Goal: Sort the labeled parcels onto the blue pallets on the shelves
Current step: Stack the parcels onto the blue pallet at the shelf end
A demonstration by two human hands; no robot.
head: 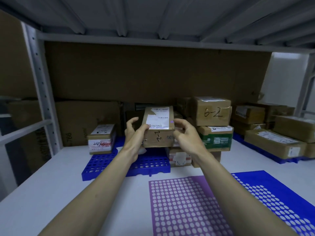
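Both hands up on the parcel, marked "2-2": left hand clamped on its left edge, right hand curled at its right side, above the blue pallet. Just right, a stack topped by a box reading "6-2". Left, a small box.

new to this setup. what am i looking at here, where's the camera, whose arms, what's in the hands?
One picture, from a wide-angle camera worn on a person's head, looking forward and down into a metal shelf bay. No robot: the bare arms are the wearer's. The left hand and right hand grip a brown parcel from either side; it carries a white label and handwritten digits. Below it lies a perforated blue pallet bearing a smaller parcel. To the right stands a stack topped by a box marked 6-2.
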